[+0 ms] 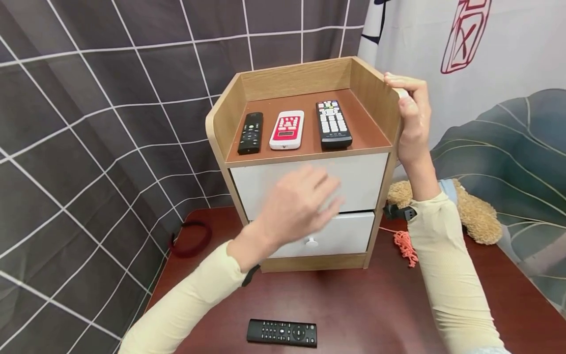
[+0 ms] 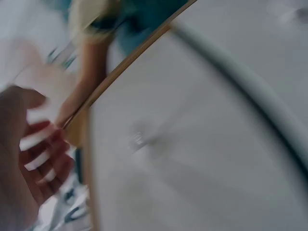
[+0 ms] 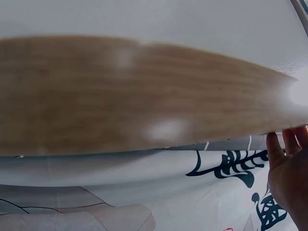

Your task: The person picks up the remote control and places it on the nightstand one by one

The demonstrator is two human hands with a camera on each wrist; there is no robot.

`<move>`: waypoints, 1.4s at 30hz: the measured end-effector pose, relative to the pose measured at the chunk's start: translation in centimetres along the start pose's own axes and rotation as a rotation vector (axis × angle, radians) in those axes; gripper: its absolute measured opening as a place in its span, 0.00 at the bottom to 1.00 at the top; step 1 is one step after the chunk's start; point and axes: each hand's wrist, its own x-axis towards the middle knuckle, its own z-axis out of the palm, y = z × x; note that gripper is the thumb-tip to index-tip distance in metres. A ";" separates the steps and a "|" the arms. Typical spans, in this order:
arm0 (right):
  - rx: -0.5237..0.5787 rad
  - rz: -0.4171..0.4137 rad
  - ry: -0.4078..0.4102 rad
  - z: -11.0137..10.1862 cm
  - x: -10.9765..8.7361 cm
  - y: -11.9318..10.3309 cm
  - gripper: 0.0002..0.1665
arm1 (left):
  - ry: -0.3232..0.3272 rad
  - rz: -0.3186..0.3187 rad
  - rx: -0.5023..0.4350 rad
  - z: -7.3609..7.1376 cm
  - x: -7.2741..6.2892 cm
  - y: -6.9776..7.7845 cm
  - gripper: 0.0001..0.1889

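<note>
A small wood-edged cabinet (image 1: 373, 96) with two white drawers stands on the table. My left hand (image 1: 300, 204), blurred and holding nothing, hovers before the upper drawer (image 1: 360, 179) with its fingers spread loosely. Its knob is hidden in the head view, but a blurred knob (image 2: 139, 138) shows on a white drawer front in the left wrist view. Below is the lower drawer (image 1: 347, 231), its round white knob (image 1: 311, 242) partly in sight. My right hand (image 1: 413, 120) grips the front top corner of the cabinet's right side panel; its fingertips (image 3: 274, 144) meet the wooden edge in the right wrist view.
On the cabinet top lie a slim black remote (image 1: 251, 132), a white-and-red remote (image 1: 287, 130) and a larger black remote (image 1: 333, 124). Another black remote (image 1: 281, 333) lies on the table in front. A plush toy (image 1: 477, 214) and coral-coloured yarn (image 1: 404, 247) sit at the right.
</note>
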 end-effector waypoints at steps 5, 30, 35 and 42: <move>0.007 0.002 -0.006 -0.1 0.0 0.0 0.20 | -0.045 0.297 -0.076 3.4 -5.3 1.2 0.11; 0.005 0.014 0.008 0.3 -0.1 -0.4 0.20 | -0.606 0.202 -0.204 6.2 -33.0 2.9 0.28; 0.008 0.019 0.008 0.3 -0.1 -0.3 0.20 | -0.567 0.132 -0.180 6.5 -33.8 3.2 0.27; 0.015 0.028 0.016 0.2 0.0 -0.2 0.20 | -0.494 0.125 -0.156 7.1 -33.8 3.3 0.26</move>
